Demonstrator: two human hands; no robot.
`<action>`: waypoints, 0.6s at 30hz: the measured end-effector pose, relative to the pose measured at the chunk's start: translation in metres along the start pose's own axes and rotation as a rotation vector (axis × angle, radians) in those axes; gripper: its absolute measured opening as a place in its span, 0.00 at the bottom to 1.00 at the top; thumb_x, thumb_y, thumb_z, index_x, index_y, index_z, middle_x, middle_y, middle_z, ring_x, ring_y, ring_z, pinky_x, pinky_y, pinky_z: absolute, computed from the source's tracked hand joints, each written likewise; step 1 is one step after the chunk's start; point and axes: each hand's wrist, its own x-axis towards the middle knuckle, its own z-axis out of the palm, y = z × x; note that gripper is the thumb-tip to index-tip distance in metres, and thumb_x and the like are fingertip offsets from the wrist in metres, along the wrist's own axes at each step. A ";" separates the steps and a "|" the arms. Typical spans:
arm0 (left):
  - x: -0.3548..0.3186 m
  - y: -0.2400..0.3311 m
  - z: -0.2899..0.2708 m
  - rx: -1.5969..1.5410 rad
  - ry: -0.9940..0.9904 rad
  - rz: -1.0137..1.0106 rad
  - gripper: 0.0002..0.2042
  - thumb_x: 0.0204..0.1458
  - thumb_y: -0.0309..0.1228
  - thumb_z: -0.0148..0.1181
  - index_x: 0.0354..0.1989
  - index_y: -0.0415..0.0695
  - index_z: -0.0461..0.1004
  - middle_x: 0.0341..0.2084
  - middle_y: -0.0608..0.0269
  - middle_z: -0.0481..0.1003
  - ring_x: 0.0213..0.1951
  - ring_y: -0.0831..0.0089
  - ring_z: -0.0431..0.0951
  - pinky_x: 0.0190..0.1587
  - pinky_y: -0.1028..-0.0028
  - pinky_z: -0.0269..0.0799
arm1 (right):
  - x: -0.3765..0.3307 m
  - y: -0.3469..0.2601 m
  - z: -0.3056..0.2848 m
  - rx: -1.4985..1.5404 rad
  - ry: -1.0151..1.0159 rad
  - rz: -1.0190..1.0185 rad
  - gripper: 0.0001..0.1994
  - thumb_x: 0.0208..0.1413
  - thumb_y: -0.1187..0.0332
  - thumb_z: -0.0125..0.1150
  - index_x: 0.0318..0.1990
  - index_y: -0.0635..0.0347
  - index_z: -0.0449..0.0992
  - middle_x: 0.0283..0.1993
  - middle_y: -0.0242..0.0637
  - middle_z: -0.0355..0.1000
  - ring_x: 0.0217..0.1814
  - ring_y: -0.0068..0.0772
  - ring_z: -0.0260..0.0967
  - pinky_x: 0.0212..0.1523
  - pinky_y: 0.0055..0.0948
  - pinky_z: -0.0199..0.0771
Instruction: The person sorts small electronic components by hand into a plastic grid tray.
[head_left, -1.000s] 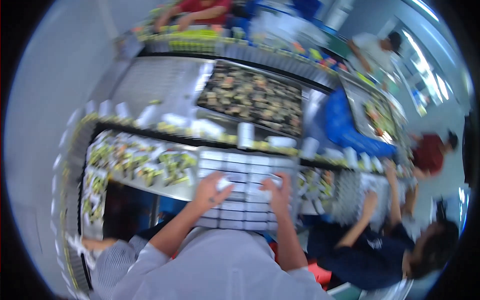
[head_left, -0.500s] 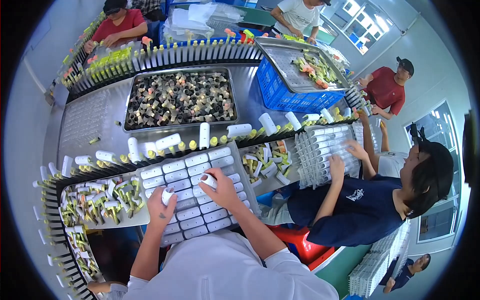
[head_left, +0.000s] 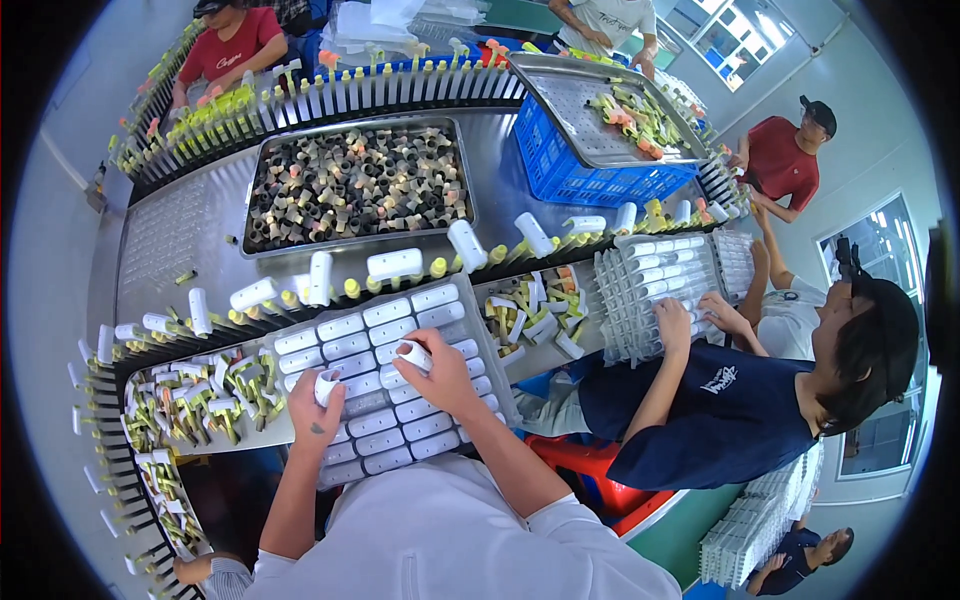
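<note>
Left hand (head_left: 318, 412) and right hand (head_left: 437, 372) each grip a white cap (head_left: 412, 355) over the rack (head_left: 455, 300); most slots look filled, near-left ones remain.

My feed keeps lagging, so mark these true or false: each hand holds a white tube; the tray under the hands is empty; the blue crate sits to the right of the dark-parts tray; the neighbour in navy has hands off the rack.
1. Each hand holds a white tube: true; left hand and right hand each grip one.
2. Tube tray empty: false, rows of white tubes fill it.
3. Blue crate right of the dark-parts tray: true.
4. Neighbour's hands off the rack: false, they rest on it.
</note>
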 end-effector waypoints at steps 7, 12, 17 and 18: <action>0.010 0.008 -0.002 -0.001 -0.077 -0.004 0.11 0.48 0.34 0.58 0.32 0.36 0.74 0.23 0.52 0.71 0.26 0.61 0.72 0.31 0.69 0.66 | -0.017 -0.001 -0.003 0.068 0.106 0.092 0.17 0.50 0.68 0.65 0.46 0.62 0.68 0.38 0.41 0.76 0.40 0.38 0.76 0.41 0.28 0.72; 0.011 0.001 -0.001 -0.038 -0.090 -0.031 0.10 0.46 0.32 0.60 0.32 0.37 0.75 0.24 0.52 0.72 0.28 0.56 0.74 0.32 0.68 0.68 | -0.013 -0.001 -0.037 0.231 0.272 0.053 0.12 0.56 0.72 0.56 0.46 0.62 0.67 0.41 0.37 0.75 0.41 0.26 0.73 0.43 0.26 0.71; 0.005 -0.003 -0.004 -0.027 -0.071 -0.001 0.11 0.46 0.32 0.60 0.33 0.37 0.74 0.26 0.52 0.73 0.29 0.55 0.75 0.33 0.67 0.69 | 0.072 -0.004 -0.187 0.257 0.894 0.117 0.11 0.60 0.66 0.53 0.39 0.68 0.71 0.33 0.38 0.76 0.32 0.24 0.74 0.31 0.23 0.73; 0.005 -0.004 -0.004 -0.028 -0.069 0.007 0.11 0.46 0.32 0.60 0.33 0.37 0.74 0.26 0.52 0.73 0.29 0.55 0.75 0.33 0.67 0.69 | 0.084 0.008 -0.209 0.303 0.923 0.179 0.12 0.60 0.65 0.54 0.39 0.68 0.72 0.32 0.39 0.76 0.31 0.24 0.74 0.28 0.22 0.72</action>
